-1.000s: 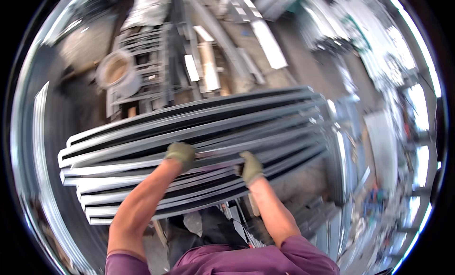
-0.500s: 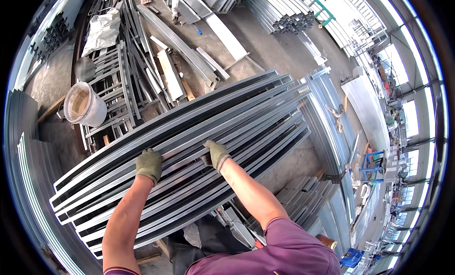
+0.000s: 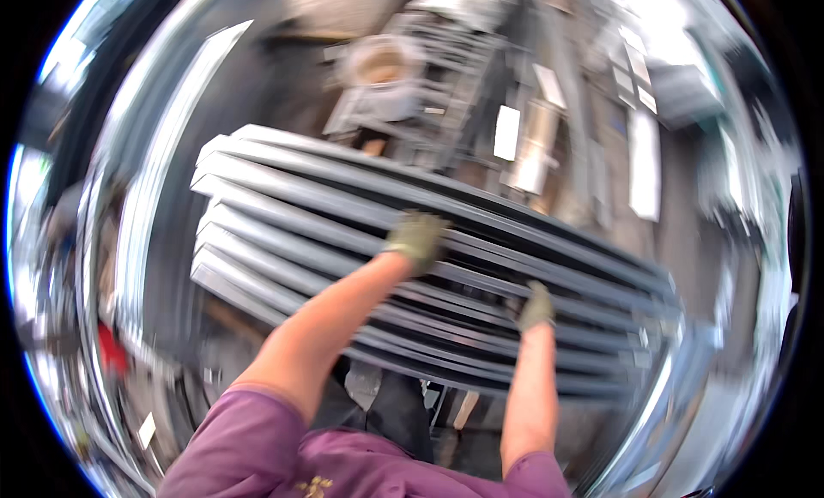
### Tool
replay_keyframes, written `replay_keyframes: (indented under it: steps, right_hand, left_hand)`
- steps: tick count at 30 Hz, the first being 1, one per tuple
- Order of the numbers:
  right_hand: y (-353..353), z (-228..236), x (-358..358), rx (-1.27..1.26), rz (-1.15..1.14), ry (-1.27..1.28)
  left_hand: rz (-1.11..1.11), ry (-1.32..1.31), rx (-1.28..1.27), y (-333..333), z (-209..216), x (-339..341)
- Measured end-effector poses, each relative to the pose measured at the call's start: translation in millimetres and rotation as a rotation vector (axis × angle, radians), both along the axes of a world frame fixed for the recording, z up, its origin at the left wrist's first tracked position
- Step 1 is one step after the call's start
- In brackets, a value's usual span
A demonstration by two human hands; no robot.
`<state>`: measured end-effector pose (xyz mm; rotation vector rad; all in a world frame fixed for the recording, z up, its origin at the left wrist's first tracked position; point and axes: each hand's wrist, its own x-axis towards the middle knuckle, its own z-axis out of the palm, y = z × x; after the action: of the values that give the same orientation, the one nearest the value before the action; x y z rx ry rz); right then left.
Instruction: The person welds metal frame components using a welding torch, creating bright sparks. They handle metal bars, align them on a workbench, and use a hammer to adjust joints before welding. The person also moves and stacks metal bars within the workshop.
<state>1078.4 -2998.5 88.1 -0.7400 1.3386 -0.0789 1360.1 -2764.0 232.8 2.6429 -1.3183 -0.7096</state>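
Note:
Long grey metal profiles (image 3: 292,189) lie side by side in front of me in a layered stack, bent in appearance by the lens. My left hand (image 3: 418,241), in a green work glove, is closed over one of the profiles near the middle of the stack. To its right and a little nearer, my right hand (image 3: 536,309), gloved the same way, grips a profile too. The fingertips of both hands are smeared by motion and partly hidden. Both arms reach forward, well apart.
Beyond the stack stand a whitish bucket (image 3: 396,102) and a ladder-like metal frame (image 3: 442,56). Pale boards (image 3: 534,159) and loose metal lengths lie at the far right. More long metal pieces (image 3: 176,112) run along the left. Much is blurred.
My view has swung to the left, so the bucket and stack appear farther right and turned. Both hands are still on the profiles, my right hand now lower in view than my left.

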Motion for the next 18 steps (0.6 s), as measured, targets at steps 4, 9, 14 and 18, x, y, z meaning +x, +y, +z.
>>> replay_keyframes:
  steps: [4, 9, 14, 18]
  right_hand:
    - [12, 22, 14, 0.183, 0.019, 0.034]
    - [11, 42, 13, 0.076, 0.116, 0.188]
    - [35, 46, 13, -0.058, 0.056, 0.265]
    - [63, 26, -6, 0.060, 0.422, 0.080]
  left_hand:
    - [0.045, -0.078, -0.016, 46, -10, -1]
    - [0.203, -0.077, -0.128, 122, 5, -14]
    - [0.570, 0.054, -0.245, 277, -22, -79]
    - [0.923, 0.480, 0.135, 447, -31, -187]
